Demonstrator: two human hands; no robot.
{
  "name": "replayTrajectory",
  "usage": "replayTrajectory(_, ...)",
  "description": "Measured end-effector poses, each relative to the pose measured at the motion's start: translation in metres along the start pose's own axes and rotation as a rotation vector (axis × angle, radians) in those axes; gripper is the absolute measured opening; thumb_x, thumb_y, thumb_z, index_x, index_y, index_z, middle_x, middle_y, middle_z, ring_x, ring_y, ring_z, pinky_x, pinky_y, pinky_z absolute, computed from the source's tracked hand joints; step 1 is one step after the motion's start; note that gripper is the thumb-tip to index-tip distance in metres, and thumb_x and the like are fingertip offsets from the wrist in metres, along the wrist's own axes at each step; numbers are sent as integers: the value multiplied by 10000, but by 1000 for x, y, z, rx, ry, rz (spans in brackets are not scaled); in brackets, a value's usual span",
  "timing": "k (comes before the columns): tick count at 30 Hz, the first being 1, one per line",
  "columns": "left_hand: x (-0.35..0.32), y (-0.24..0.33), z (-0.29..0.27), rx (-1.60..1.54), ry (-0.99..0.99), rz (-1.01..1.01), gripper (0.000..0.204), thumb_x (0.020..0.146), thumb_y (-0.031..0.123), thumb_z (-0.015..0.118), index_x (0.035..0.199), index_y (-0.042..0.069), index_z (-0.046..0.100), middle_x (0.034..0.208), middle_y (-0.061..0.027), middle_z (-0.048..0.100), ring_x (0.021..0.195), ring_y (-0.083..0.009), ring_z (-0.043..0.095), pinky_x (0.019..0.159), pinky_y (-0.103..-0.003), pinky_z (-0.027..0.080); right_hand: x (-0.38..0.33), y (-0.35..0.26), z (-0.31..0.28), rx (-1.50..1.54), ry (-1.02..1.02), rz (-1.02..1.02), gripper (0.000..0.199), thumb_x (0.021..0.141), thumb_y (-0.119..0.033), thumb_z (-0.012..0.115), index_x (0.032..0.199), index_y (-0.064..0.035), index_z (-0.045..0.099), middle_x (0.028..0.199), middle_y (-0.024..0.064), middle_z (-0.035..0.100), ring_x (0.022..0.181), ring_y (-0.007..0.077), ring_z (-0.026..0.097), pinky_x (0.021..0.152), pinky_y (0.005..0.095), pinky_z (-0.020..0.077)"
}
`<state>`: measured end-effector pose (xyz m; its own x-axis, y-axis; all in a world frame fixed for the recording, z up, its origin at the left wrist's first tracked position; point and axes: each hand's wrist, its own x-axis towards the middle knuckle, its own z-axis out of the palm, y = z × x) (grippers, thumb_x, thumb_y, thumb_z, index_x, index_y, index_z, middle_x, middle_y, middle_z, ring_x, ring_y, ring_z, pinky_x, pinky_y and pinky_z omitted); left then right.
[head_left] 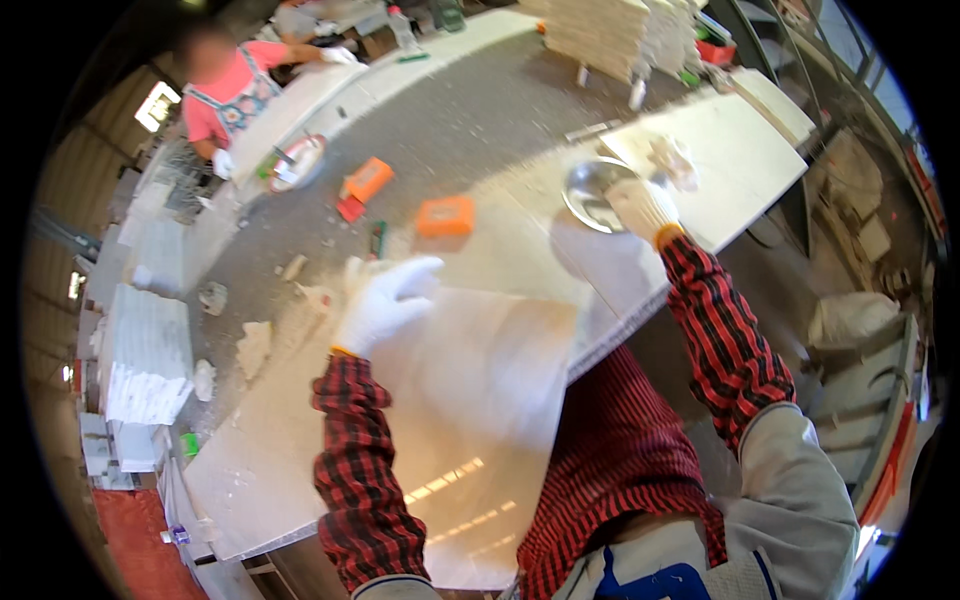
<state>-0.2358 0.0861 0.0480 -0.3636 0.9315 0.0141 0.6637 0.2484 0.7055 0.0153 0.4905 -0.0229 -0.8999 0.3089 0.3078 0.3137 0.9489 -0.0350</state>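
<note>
– Where's the bowl point(579, 190)?
– On the bench point(535, 258), right hand point(643, 207) at its rim; I can't tell its grip
– And the left hand point(388, 305)?
– Fingers spread, near the slab's point(490, 350) far edge

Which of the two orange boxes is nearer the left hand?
The orange box closer to the metal bowl; the other box lies farther from the left hand, beside a red piece.

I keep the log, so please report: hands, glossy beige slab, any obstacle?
Left white-gloved hand open near slab; right white-gloved hand at round silvery metal bowl; orange rectangular block beyond slab.
</note>
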Motion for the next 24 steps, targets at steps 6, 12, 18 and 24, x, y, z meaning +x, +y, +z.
replayTrajectory(6, -13, 27, -13, 143, -73, -120, 579, 858, 134, 691, 1425, 77, 592, 1262, -107, 704, 1169, -196, 669, 1041, -350, 496, 1, -9, -9, 805, -99, 549, 326, 846, -195, 622, 1089, -59, 792, 800, 123, 751, 690, 249, 710, 659, 372, 552)
replayTrajectory(12, -12, 5, -2, 2, -26, -109, 568, 836, 157, 700, 1395, 100, 616, 1261, -89, 699, 1159, -188, 656, 1052, -341, 451, -17, -45, -54, 1158, -62, 616, 343, 869, -166, 640, 1142, 8, 753, 720, -29, 627, 596, 61, 530, 531, 226, 399)
replayTrajectory(18, -13, 6, -4, -3, -8, -76, 557, 839, 159, 694, 1389, 110, 621, 1240, -86, 712, 1134, -194, 659, 1037, -345, 442, -21, -98, -77, 1306, -145, 515, 325, 943, -178, 631, 1174, 25, 735, 851, 3, 666, 665, 63, 563, 562, 223, 429)
replayTrajectory(24, -10, 13, -5, -37, -53, -125, 576, 879, 120, 679, 1444, 86, 577, 1268, -131, 703, 1172, -213, 666, 1011, -351, 524, -13, -158, -82, 1371, -299, 479, 346, 936, -167, 630, 1196, 41, 724, 839, 6, 660, 679, 62, 564, 575, 217, 435)
